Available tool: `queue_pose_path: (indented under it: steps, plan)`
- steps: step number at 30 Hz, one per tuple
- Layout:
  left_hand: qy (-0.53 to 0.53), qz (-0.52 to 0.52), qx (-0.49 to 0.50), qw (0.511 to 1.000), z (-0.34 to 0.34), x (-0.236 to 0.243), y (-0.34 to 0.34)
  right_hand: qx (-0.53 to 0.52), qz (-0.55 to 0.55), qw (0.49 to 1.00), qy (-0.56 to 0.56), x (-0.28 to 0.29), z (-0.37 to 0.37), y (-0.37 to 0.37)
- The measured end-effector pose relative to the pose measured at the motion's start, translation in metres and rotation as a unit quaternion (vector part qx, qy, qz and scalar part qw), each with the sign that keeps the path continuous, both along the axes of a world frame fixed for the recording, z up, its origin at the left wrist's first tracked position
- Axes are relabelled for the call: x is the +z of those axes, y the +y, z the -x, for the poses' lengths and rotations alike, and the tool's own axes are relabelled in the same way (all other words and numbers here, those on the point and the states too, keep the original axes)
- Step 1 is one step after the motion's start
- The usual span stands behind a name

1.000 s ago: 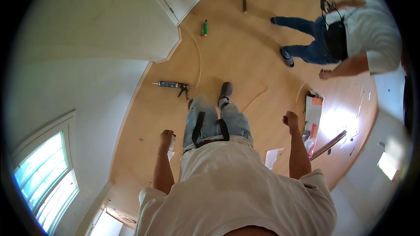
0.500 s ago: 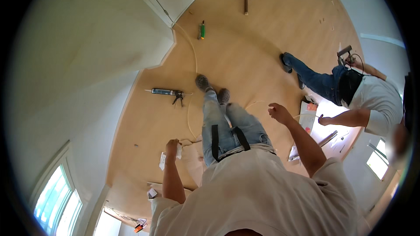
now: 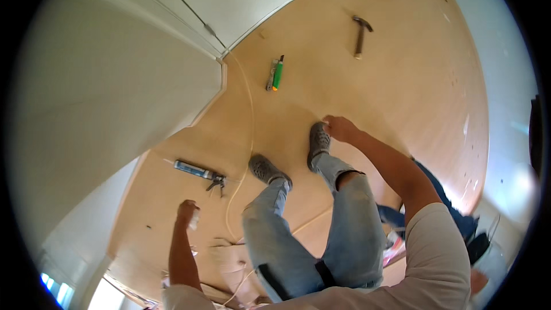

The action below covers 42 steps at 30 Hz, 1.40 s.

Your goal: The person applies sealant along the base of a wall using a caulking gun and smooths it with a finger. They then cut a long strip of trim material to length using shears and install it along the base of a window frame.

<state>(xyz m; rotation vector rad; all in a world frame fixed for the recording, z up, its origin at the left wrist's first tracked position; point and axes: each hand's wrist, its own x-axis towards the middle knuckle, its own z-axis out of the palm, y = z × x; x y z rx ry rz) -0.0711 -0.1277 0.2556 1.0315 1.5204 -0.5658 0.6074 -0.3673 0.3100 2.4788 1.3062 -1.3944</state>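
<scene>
Pale wooden floor [image 3: 402, 86], bare boards, bounded by white walls and a white door panel [image 3: 115, 74] at the left.

Person standing, seen from above: light blue jeans, grey shoes [image 3: 270, 171], pale shirt.

Left hand [image 3: 187, 211]: hanging at the side, curled shut; a small pale thing seems to sit in it, too blurred to name.

Right hand [image 3: 340, 128]: swung forward beside the right shoe, fingers loosely curled, nothing seen in it.

Caulking gun [image 3: 198, 171]: lying on the floor, near the left hand and just left of the left shoe.

Thin pale cord [image 3: 251, 120]: running along the floor from the door corner toward the feet.

Green-handled tool [image 3: 276, 73]: on the floor, further ahead.

Hammer [image 3: 361, 33]: on the floor, well apart, far side.

Second person [image 3: 447, 218]: blue trousers partly visible behind the right arm.
</scene>
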Motion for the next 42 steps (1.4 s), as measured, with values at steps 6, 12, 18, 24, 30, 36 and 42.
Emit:
queue_pose_path:
  steps: [6,12,18,24,30,36,42]
  plan:
    - [0.231,-0.190,-0.304,0.904,0.062,-0.224,0.047,0.117,-0.068,0.991,0.009,-0.188,-0.038,0.124]
    - [0.199,-0.297,0.216,0.909,0.090,-0.279,0.065,0.327,-0.098,0.939,-0.035,-0.263,-0.060,0.142]
    - [0.131,-0.216,0.321,0.913,0.052,-0.281,0.059,0.398,-0.041,0.916,-0.001,-0.282,-0.057,0.106]
    - [-0.082,-0.277,0.481,0.828,0.025,-0.165,0.024,0.345,-0.134,0.927,0.065,-0.273,-0.025,0.079]
    - [-0.313,-0.265,0.565,0.716,-0.140,-0.161,-0.034,0.235,-0.137,0.920,0.283,-0.249,0.039,0.076]
    - [-0.465,-0.028,0.547,0.695,-0.311,-0.185,-0.073,0.112,-0.146,0.923,0.338,-0.235,0.056,0.036]
    - [-0.492,0.120,0.457,0.731,-0.412,-0.160,-0.050,-0.214,-0.212,0.796,0.526,-0.177,0.037,0.001]
